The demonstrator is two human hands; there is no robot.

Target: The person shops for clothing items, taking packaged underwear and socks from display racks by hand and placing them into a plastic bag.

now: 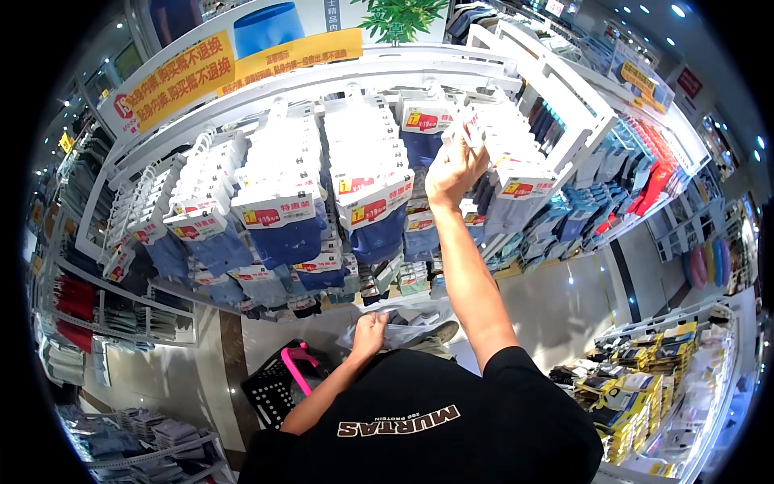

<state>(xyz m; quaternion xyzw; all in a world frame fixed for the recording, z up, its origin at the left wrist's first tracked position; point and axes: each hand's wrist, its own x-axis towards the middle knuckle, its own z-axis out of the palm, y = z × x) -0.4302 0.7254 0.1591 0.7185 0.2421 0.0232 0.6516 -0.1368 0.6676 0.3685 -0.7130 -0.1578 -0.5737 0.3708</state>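
Bright red fabric garments [74, 297] sit far left; yellow-and-dark flat packs [633, 407] crowd lower right; pink ring-shaped item [697, 268] stands far right; red-lettered yellow banner [184, 79] spans upper left.

Packs [278, 214] hang densely on rack [403, 56], narrow gaps between columns. Frame [576, 89] bars way farther right of right hand [458, 165]. Basket [268, 391] crowds left forearm [332, 385]. Floor [556, 292] open at right.
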